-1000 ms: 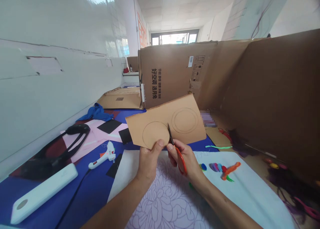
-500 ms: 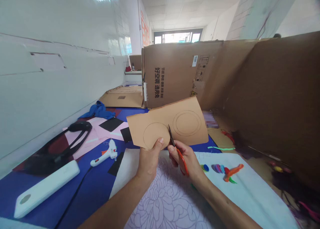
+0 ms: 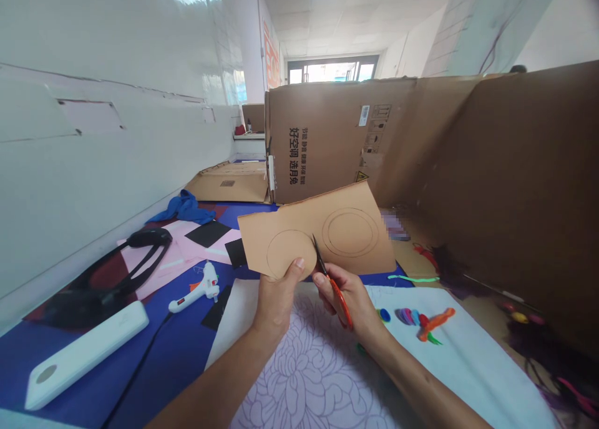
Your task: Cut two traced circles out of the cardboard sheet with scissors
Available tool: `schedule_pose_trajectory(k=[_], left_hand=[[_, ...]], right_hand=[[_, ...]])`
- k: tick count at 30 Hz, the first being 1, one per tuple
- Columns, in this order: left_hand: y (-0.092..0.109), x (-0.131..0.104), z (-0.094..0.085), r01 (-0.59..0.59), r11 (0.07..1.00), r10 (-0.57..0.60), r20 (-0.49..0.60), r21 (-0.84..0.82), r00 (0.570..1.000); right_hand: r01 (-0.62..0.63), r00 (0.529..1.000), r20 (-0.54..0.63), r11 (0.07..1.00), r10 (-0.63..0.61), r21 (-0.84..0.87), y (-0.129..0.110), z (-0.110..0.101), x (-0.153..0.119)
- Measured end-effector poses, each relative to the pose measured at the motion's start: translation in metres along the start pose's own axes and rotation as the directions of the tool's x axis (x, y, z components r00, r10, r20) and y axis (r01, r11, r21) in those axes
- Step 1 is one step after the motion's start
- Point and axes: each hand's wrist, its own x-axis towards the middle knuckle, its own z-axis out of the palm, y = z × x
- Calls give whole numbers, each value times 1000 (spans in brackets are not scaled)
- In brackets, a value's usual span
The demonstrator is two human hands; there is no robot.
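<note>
A flat piece of cardboard (image 3: 262, 232) with circles drawn on it is held up above the table. My left hand (image 3: 279, 298) grips its lower edge, thumb on the front, just under the left circle; the fingers behind are hidden. In my right hand (image 3: 349, 295) is a pair of scissors (image 3: 337, 295) with orange handles and dark blades. The blades point up and lie at the right edge of the left circle, where the cardboard is cut from below. To the right of them, a double circle is drawn on the sheet.
Beneath my hands lies a white cloth (image 3: 304, 379) with a flower line drawing. Coloured clay pieces (image 3: 437, 323) sit on its right side. Left are a glue gun (image 3: 199, 290), a long white device (image 3: 87, 354) and a black strap (image 3: 152, 239). Large cardboard boxes (image 3: 327, 142) stand behind and right.
The scissor blades have shifted slightly up and left along the drawn circle. The right part of the cardboard has swung slightly rightward. My left hand keeps its grip.
</note>
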Motion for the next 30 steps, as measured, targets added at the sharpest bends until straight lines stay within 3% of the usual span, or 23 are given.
schedule_pose_trajectory(k=[30], left_hand=[[2, 0, -2, 18, 999, -20, 51, 41, 999]], right_hand=[[-11, 1000, -4, 1000, 11, 15, -1, -3, 1]])
